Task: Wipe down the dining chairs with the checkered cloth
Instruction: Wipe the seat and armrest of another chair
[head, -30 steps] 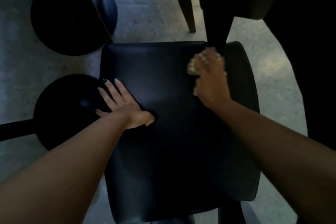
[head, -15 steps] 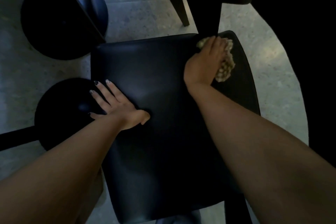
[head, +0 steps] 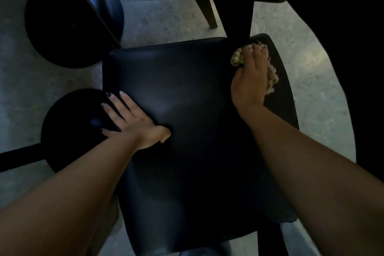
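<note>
In the head view, the right hand lies on the far right corner of the black seat, its fingers stretched flat over the bunched cloth, which shows beyond the fingertips and along the hand's outer edge. The fingers press the cloth down rather than curl round it, likely so a broad patch of fabric rubs the smooth padding. The cloth sits just under the fingers, at the corner nearest a dark leg that comes down to that edge; the wipe seems to be working the seat's far border. The left hand rests open on the near left part of the seat, its fingers straight and spread, tips reaching past the seat's left edge, above a round black base on the pale floor. It holds nothing; it probably steadies the chair against the push of the wiping. Most of the seat between the two sets of fingers is bare, and whether it is already wiped cannot be told in this dim light.
</note>
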Demonstrator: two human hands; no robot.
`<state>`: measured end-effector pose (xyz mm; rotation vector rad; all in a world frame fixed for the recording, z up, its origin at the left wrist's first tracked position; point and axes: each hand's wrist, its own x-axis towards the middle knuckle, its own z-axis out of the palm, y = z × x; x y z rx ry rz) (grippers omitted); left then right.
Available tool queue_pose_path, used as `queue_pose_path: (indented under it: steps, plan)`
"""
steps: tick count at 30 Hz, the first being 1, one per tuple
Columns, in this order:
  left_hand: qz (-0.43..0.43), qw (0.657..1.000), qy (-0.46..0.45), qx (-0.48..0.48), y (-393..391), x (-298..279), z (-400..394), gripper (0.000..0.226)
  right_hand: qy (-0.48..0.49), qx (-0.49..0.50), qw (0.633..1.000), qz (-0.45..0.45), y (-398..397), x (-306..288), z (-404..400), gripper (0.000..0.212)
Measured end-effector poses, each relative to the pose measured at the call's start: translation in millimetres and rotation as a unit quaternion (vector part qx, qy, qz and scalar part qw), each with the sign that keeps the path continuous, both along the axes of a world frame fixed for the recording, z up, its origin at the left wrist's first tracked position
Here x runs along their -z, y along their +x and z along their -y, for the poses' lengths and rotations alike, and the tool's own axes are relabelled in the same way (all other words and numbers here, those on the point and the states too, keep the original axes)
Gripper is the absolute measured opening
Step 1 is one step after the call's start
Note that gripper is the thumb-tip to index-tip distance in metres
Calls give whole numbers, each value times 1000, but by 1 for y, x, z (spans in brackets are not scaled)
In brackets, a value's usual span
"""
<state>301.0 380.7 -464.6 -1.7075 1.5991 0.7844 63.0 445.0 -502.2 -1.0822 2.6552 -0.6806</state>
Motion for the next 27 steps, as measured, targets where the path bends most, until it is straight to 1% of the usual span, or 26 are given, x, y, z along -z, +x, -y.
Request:
queue_pose_path:
  steps: [2,4,5,7,9,11,13,15,17,19,21,24,27]
  plan:
    - [0,1000,2,4,-1,0,0,150,-9,54,998,15,19,2,17,50]
    - [-1,1000,3,5,-2,-1,0,150,2,40,999,19,33,2,29,53]
    - [1,1000,2,5,-2,-1,0,150,12,7,1000,19,40,0,32,53]
    - [4,1000,4,4,-3,-3,0,150,9,-93,995,33,53,-7,32,52]
    - [2,1000,7,7,-3,-3,0,149,-6,-197,979,47,61,-17,26,52]
    - [0,1000,10,8,-4,-4,0,149,19,-274,961,11,49,-27,20,55]
    - [1,1000,12,10,-4,-5,0,149,61,-306,948,-60,25,-37,17,53]
    - [-1,1000,16,12,-4,-7,0,149,66,-307,945,-97,5,-45,15,51]
    - [-4,1000,21,14,-4,-8,0,148,56,-314,943,-100,-2,-47,11,50]
    - [-7,1000,26,15,-4,-9,0,148,89,-321,938,-93,1,-44,7,50]
    - [-10,999,28,14,-3,-10,0,147,130,-308,937,-100,5,-37,5,50]
    - [-13,1000,25,10,-3,-9,1,148,140,-282,942,-112,10,-29,11,49]
    - [-19,1000,18,6,-2,-8,0,150,129,-239,959,-81,13,-24,28,49]
